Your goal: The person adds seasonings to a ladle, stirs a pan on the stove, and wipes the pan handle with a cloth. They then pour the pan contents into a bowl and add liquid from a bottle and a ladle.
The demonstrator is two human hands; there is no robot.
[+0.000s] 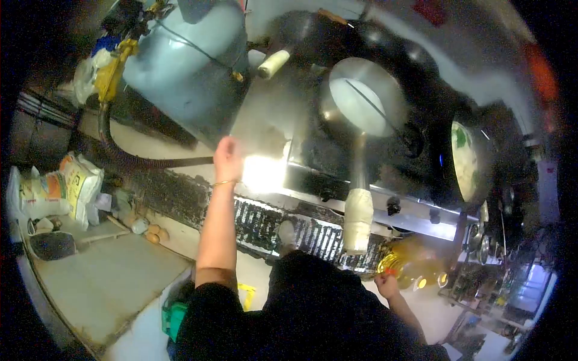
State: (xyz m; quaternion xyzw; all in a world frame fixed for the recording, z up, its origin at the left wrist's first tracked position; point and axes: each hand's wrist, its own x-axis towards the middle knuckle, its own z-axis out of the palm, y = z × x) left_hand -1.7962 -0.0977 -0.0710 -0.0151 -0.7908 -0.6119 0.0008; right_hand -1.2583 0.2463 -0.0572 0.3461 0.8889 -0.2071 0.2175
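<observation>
My left hand (227, 159) is over the front edge of the steel stove counter, beside a bright glare. Its fingers look curled; what they hold, if anything, is hidden. Low on the right, my right hand (386, 284) is closed at the red cap of a large clear bottle of yellow oil (415, 265). A steel pan (331, 105) with white liquid and a thin stick or utensil across it sits on the stove, its cloth-wrapped handle (358, 219) pointing toward me.
A big pale blue-grey container (186, 66) stands at the upper left, near a dark hose (159, 161). Another pan (466, 159) on the right holds pale food with green pieces. Printed sacks (81, 186) and eggs (158, 233) are by a left-hand table (114, 283). A grate (319, 234) crosses the floor.
</observation>
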